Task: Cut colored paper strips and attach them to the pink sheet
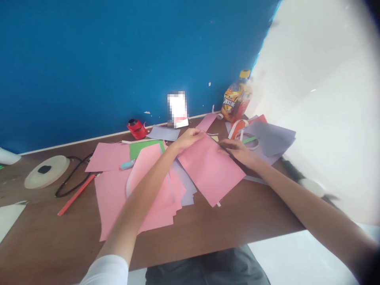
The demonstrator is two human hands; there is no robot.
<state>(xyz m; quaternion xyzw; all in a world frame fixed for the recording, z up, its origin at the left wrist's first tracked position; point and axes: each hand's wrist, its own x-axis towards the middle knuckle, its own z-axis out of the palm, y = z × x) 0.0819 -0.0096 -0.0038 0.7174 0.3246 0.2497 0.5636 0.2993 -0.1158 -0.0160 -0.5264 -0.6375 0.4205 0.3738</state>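
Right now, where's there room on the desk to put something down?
Bare desk shows between the held pink sheet and the front edge. More shows in front of the red stick, between the white sheet and the pink pile. The back right is crowded with the bottle and purple sheets.

Single head-worn view, facing forward and down: brown table point(213, 229) near below, blue wall point(113, 63) beyond.
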